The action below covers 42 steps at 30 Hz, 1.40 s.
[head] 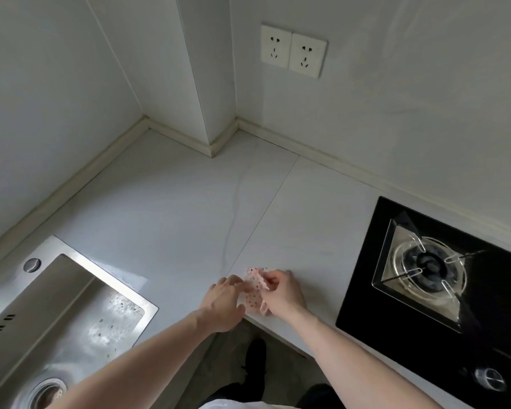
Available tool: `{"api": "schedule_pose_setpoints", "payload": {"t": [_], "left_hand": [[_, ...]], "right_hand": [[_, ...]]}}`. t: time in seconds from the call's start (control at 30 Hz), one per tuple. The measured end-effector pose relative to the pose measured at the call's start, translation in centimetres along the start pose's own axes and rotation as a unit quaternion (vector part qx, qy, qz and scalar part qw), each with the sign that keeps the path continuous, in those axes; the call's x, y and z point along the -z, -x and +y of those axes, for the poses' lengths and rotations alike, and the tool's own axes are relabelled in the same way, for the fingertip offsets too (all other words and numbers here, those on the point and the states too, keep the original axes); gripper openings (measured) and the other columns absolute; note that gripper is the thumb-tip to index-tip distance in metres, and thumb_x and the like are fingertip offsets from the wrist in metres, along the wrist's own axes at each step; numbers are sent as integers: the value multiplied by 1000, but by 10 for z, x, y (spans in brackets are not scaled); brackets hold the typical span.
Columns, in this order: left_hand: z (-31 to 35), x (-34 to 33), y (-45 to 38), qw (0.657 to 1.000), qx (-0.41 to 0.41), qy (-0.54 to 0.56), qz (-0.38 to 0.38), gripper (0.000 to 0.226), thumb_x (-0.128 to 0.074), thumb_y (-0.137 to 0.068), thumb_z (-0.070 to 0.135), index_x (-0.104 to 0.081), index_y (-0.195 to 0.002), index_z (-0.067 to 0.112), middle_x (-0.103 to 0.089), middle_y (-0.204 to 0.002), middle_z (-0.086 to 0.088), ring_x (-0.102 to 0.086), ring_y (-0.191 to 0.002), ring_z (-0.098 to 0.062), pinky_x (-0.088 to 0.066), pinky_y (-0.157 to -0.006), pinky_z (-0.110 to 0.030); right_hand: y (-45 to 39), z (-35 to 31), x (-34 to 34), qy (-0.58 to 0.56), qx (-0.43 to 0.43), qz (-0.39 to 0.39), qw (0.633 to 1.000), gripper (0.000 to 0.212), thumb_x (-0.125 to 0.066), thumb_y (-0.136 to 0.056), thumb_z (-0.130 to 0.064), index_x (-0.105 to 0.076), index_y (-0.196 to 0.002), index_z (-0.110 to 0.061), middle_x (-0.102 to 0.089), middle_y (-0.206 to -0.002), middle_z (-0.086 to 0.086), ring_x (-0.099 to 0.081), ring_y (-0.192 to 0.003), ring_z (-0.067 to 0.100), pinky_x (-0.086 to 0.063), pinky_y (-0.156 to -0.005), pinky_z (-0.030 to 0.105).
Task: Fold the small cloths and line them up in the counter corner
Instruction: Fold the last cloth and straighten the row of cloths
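Ok so both hands are on one small cloth (254,290), white w/ red dots, sitting right at the front edge of the counter (174,202), roughly midway btw the sink (71,305) and the gas hob (434,276). Only one cloth visible on the counter afaict, and the back corner by the wall has nothing lined up in it yet, so I'd say this is early in the job.

Step in hand looks like making a fold. Tips imo: get the edges matched before pressing down, keep one hand pinning the fabric flat so it doesn't skid on that smooth top, then run fingers along the crease. Also it's v close to the counter lip, so I'd nudge it inward a bit or it could slide off to the floor.

Hands: right hand (281,293) is curled over the cloth's right side, thumb and fingers pinching a lifted flap near the top. Left hand (223,302) comes in from the left, knuckles up, fingers bent down onto the cloth's left edge; looks like it's gripping or pinning that edge, but fingertips are hidden so can't tell 100%. Both forearms reach up from the bottom of the view, angled toward each other, wrists fairly straight.
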<state>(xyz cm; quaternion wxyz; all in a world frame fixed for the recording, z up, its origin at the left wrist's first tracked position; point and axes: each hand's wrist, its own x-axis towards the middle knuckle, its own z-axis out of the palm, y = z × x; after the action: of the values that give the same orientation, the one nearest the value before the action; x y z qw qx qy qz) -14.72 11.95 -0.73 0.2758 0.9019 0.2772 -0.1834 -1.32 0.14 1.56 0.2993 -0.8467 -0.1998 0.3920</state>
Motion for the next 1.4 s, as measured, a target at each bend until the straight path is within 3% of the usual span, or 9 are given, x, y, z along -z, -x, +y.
{"api": "schedule_pose_setpoints", "payload": {"t": [0.1,0.3,0.43,0.5,0.73,0.87,1.0,1.13,1.4], "left_hand": [[-2,7,-6,997,51,42,26,61,-54,-88,13,-45,-145,29,-50,-148,6,-45,-135,-19,-37,-115,-36],[5,19,-27,993,64,96,29,63,-54,-92,36,-39,-151,24,-46,-150,2,-46,-136,-22,-41,-113,-39],[17,15,-43,999,29,43,1,69,-64,-89,37,-37,-152,27,-40,-152,3,-41,-137,-22,-43,-112,-38],[21,14,-49,1000,21,21,-3,68,-65,-89,29,-37,-151,27,-40,-149,3,-41,-133,-22,-44,-110,-37],[25,14,-60,1000,-1,-6,-6,58,-62,-87,14,-47,-142,25,-47,-130,1,-43,-121,-21,-46,-101,-34],[26,12,-50,997,-16,23,69,29,-65,-89,20,-65,-117,27,-51,-118,5,-51,-108,-18,-46,-78,-29],[25,3,-29,993,-37,19,107,21,-63,-85,13,-66,-101,25,-53,-113,7,-52,-76,-16,-43,-63,-28],[23,-11,-12,997,-40,7,68,32,-59,-79,6,-64,-105,24,-51,-122,11,-60,-98,-20,-48,-69,-30],[26,-12,-1,999,-30,15,36,35,-51,-80,64,-66,-81,32,-45,-127,24,-58,-102,-6,-43,-70,-28]], "right_hand": [[-4,1,-9,43,36,-29,998,39,-81,-82,-30,-70,-119,-30,-44,-123,-7,-60,-109,11,-51,-83,12],[-14,18,17,27,37,80,996,41,-76,-87,-20,-61,-125,-26,-58,-128,-8,-63,-107,9,-45,-82,13],[-25,29,28,64,-14,57,996,60,-73,-91,-30,-49,-145,-19,-54,-138,-1,-56,-122,18,-40,-87,20],[-31,31,29,55,-26,41,997,62,-74,-90,-31,-48,-145,-19,-59,-127,-3,-58,-111,16,-41,-84,21],[-40,32,27,65,-12,29,997,15,-73,-86,-16,-73,-100,-23,-74,-95,-5,-69,-86,15,-45,-61,15],[-26,30,33,78,23,81,993,19,-69,-83,-7,-67,-79,-25,-67,-84,-8,-58,-70,-2,-40,-50,6],[-7,42,31,102,55,82,990,22,-65,-85,-4,-64,-81,-25,-66,-94,-9,-60,-82,4,-41,-57,2],[8,59,22,133,82,69,985,23,-67,-84,-5,-65,-81,-27,-66,-106,-13,-63,-97,7,-37,-72,-3],[19,74,17,219,87,33,971,24,-61,-97,-15,-72,-117,-23,-46,-151,-10,-45,-139,12,-39,-112,24]]}}
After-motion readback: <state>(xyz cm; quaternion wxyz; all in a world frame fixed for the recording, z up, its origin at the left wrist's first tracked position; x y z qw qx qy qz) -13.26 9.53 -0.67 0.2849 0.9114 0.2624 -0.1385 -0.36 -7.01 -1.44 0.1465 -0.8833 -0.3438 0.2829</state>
